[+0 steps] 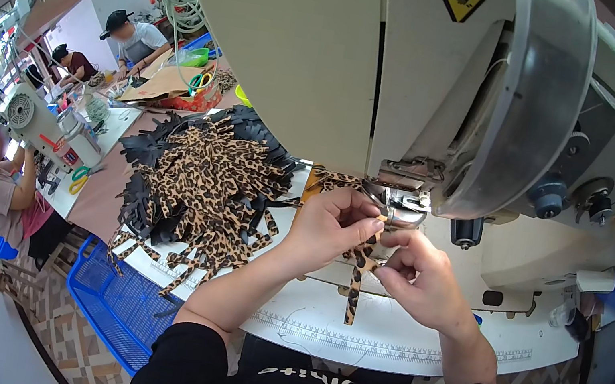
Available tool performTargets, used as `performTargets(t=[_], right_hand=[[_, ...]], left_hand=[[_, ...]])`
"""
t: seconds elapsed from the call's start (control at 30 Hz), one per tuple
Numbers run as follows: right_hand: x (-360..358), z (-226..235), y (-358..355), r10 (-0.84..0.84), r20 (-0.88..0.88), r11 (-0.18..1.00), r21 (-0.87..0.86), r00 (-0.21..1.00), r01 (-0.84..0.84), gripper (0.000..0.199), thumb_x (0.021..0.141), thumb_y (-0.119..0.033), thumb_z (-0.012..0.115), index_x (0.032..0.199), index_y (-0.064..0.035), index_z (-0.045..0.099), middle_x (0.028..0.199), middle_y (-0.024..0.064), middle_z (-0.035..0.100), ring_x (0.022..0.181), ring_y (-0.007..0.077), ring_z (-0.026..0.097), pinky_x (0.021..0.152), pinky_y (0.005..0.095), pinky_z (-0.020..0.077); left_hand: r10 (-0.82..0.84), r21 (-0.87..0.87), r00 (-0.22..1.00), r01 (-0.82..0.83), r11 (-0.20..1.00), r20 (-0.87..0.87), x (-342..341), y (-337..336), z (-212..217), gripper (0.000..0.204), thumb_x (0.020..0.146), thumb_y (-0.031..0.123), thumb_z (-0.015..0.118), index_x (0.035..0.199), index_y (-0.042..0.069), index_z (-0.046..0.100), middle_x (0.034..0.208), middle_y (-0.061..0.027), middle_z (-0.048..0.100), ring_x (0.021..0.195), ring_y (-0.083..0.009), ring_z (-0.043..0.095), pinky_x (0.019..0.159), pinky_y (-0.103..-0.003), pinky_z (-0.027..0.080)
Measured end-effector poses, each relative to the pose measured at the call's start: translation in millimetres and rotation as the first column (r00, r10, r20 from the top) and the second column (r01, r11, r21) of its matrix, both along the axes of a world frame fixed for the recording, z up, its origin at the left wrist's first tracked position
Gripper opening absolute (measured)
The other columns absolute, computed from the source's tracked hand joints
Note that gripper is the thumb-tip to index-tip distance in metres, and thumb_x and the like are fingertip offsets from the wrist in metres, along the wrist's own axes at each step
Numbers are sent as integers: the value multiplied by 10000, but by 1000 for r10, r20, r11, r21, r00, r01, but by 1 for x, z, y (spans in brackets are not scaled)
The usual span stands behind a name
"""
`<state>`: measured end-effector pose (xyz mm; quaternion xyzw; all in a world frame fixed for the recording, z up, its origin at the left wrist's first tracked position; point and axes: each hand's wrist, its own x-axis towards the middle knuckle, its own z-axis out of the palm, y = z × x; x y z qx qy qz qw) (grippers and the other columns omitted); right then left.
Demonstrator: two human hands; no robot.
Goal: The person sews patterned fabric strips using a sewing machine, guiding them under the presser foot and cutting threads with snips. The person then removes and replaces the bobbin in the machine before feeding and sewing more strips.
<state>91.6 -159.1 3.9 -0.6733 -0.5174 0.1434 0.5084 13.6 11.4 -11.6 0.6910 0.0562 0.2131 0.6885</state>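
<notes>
At the sewing machine (290,51), my left hand (330,228) pinches a narrow leopard-print fabric strip (354,293) between thumb and forefinger, close to the presser foot (407,202). On the other side, my right hand (423,280) has its fingers curled in, with thumb and fingertips closed at the strip's edge. The strip's lower end hangs down over the white table. Its upper end is partly hidden behind my fingers. To the left of my left hand lies a large heap of leopard-print strips (218,169), their black sides showing in places.
A blue plastic basket (113,310) stands below the table's left edge. A measuring tape (347,341) runs along the white tabletop's (303,313) front. Beyond the heap are yellow-handled scissors (79,178), another machine (35,118) and several seated people at work.
</notes>
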Motion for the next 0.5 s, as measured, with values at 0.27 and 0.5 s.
performTargets(t=[0.27, 0.5], right_hand=[[0, -1, -6, 45, -18, 999, -26, 999, -45, 108, 779, 47, 592, 887, 51, 592, 664, 28, 591, 577, 46, 523, 514, 200, 439], [5, 4, -8, -19, 38, 1000, 19, 999, 18, 179, 792, 38, 579, 968, 35, 610, 721, 30, 606, 614, 44, 531, 542, 196, 441]], left_hand=[[24, 295, 1000, -28, 955, 18, -8, -3, 10, 132, 802, 81, 666, 834, 8, 561, 743, -24, 597, 685, -71, 568, 600, -212, 461], [78, 325, 991, -109, 939, 107, -7, -2, 11, 144, 766, 87, 706, 806, 3, 596, 733, -36, 598, 683, -96, 539, 633, -223, 448]])
